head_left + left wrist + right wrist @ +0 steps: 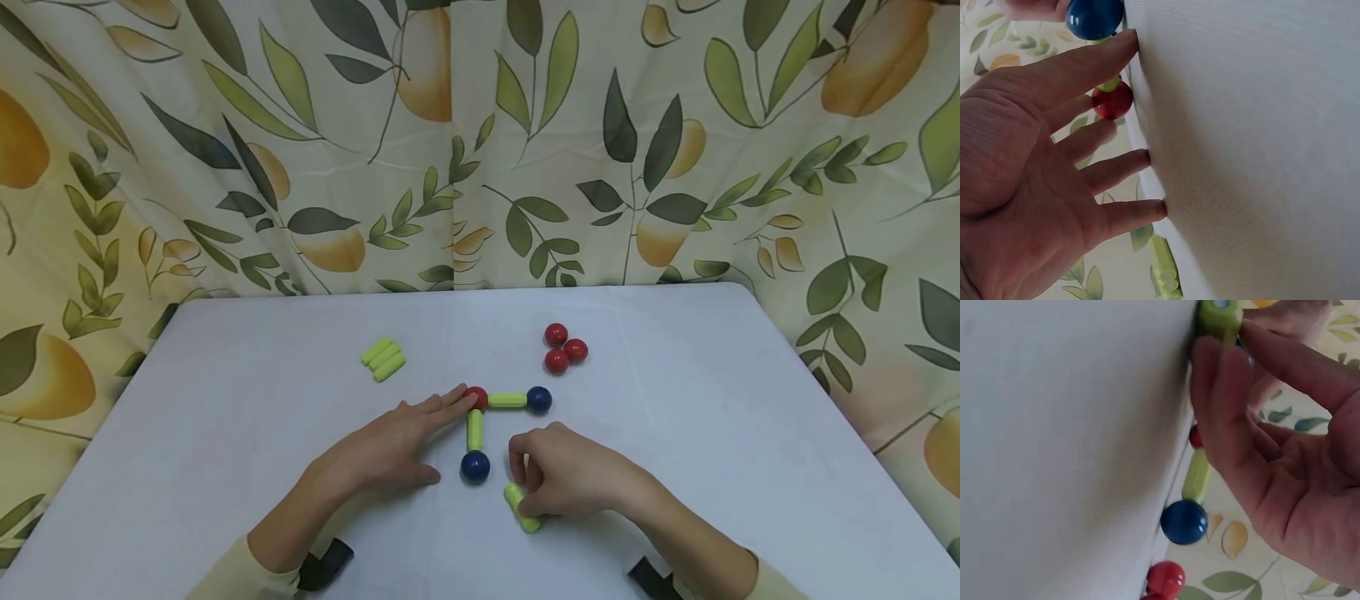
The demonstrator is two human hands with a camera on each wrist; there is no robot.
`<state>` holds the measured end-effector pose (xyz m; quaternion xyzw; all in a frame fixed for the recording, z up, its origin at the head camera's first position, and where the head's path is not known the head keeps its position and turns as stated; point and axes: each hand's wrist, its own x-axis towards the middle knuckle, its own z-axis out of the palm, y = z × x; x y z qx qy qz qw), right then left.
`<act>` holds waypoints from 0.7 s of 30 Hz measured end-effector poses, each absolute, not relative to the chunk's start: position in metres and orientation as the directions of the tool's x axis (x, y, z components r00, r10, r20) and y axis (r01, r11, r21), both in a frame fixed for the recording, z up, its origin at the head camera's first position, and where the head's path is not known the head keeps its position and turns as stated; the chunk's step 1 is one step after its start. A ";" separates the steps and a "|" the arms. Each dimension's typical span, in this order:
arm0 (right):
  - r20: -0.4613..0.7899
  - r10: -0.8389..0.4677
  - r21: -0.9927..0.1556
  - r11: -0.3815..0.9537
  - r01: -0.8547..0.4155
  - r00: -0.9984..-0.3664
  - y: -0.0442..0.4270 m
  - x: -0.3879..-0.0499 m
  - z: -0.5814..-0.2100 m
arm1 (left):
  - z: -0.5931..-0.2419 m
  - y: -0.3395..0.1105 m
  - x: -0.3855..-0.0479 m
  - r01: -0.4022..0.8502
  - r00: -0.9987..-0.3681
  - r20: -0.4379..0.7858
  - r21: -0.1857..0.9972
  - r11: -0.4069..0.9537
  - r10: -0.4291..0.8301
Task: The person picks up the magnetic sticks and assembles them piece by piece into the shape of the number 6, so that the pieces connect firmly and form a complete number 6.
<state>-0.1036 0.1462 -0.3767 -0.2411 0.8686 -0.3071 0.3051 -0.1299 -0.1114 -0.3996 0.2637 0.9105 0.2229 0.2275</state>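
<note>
On the table, a red ball (pixel 476 398) joins two green rods in an L. One rod (pixel 507 401) runs right to a blue ball (pixel 539 400); the other rod (pixel 475 430) runs toward the near side to a second blue ball (pixel 475 467). My left hand (pixel 390 446) has its fingers spread, the fingertips touching the red ball and the thumb beside the near blue ball. Between thumb and fingers, my right hand (pixel 573 471) pinches a loose green rod (pixel 514 495), lying slanted on the table. A pale disc shows in that rod's end (pixel 1222 303).
Several green rods (pixel 384 358) lie side by side at the back left. Three red balls (pixel 557 361) sit together behind the right-hand blue ball. A white cloth covers the table (pixel 675 375), and a leaf-patterned curtain (pixel 480 167) hangs behind it.
</note>
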 end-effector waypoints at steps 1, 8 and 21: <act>-0.390 -0.596 -0.690 0.694 -0.205 -0.702 0.145 -0.102 -0.378 | -0.400 -0.111 -0.130 0.379 -0.758 -0.296 0.526 0.761 0.582; -0.447 -0.542 -0.744 0.667 -0.041 -0.711 0.134 -0.096 -0.380 | -0.400 -0.112 -0.128 0.382 -0.755 -0.295 0.528 0.759 0.585; -0.549 -0.478 -0.716 0.692 0.090 -0.686 0.118 -0.093 -0.385 | -0.401 -0.112 -0.129 0.407 -0.752 -0.267 0.530 0.744 0.602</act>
